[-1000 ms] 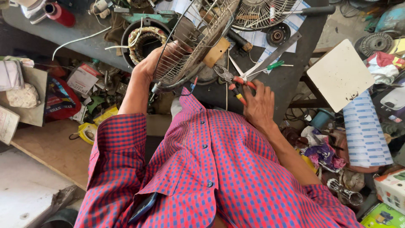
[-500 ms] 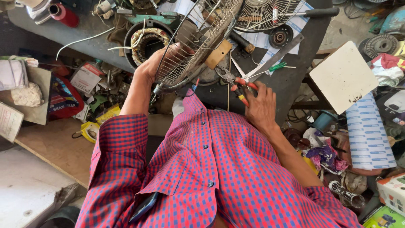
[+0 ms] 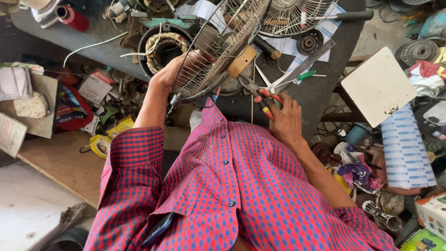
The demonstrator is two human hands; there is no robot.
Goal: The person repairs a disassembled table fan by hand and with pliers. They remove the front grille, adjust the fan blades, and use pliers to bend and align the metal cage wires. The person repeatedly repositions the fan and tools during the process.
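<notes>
At the far left a red spool (image 3: 72,17) lay on the dark workbench (image 3: 325,88). Next, a round black housing (image 3: 165,46) held a ring of copper winding. The left hand (image 3: 179,72) was closed on the rim of a wire fan guard (image 3: 218,51), which stood tilted on the bench and partly hid the fingers behind its wires. Just right, the right hand (image 3: 283,116) was wrapped round the red handles of pliers (image 3: 258,93); their jaws were too small to read. A white board (image 3: 378,86) followed, its base hidden among clutter.
</notes>
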